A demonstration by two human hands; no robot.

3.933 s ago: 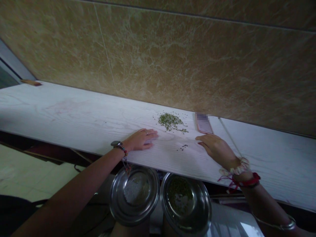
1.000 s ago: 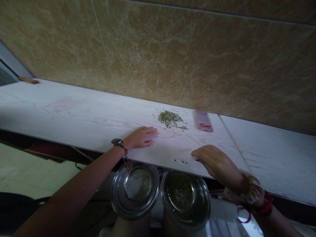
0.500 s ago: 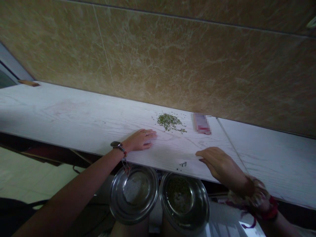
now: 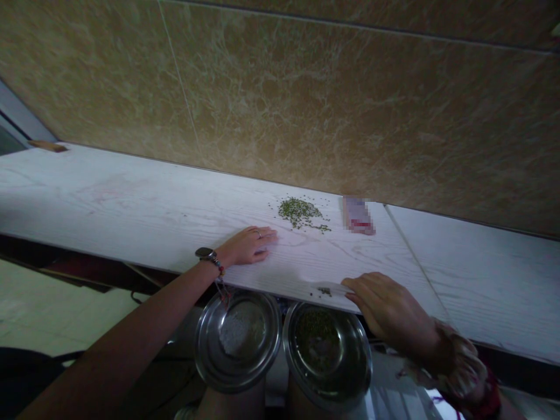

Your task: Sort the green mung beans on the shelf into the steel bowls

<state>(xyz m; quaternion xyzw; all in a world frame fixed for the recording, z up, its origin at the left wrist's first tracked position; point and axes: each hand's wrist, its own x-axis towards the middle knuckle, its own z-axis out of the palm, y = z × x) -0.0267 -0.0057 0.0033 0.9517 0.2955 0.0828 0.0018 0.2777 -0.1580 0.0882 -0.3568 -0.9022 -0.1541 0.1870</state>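
Observation:
My left hand (image 4: 249, 244) lies flat on the white wood-grain board (image 4: 144, 204), fingers stretched out and holding nothing. Just beyond its fingertips is a loose heap of small green beans (image 4: 300, 211). Near the front edge, my right hand (image 4: 385, 300) is closed in a pinch. A pale, thin thing, too faint to name, seems to reach from its fingertips toward a few small dark beans (image 4: 324, 291). Below the edge stand two steel bowls: the left bowl (image 4: 203, 361) has a whitish patch inside, and the right bowl (image 4: 356, 361) contains green beans.
A blurred-out flat packet (image 4: 357, 216) lies behind my right hand, close to the brown marbled wall (image 4: 306, 105). A seam crosses the board to the right. At the far left a small wooden piece (image 4: 48, 146) rests by the wall.
My right hand has moved down toward the front edge, closer to the small dark beans, which now sit closer together. My left hand stays where it was.

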